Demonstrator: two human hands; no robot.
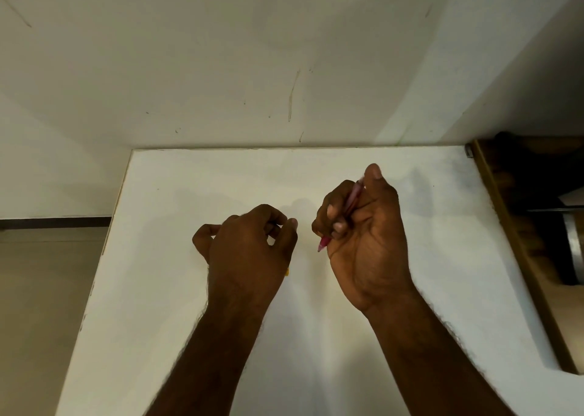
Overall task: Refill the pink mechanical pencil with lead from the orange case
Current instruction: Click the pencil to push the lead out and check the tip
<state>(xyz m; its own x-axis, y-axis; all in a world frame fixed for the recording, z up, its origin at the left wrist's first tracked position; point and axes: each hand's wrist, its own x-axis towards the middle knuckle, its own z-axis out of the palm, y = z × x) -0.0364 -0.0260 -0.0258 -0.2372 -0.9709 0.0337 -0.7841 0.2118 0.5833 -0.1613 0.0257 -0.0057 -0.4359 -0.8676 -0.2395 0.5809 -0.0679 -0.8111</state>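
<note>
My right hand is closed in a fist around the pink mechanical pencil. Its pointed tip sticks out below the fingers toward the left, and my thumb rests on the upper end. My left hand hovers just left of it, back toward the camera, with fingers curled and fingertips pinched together. A small sliver of the orange case shows under the left palm's right edge; the rest of the case is hidden by that hand. I cannot tell whether the left fingers hold a lead.
Both hands are over a white table pushed against a scuffed white wall. A dark wooden shelf with a metal pot sits beyond the table's right edge. Tiled floor lies past the left edge.
</note>
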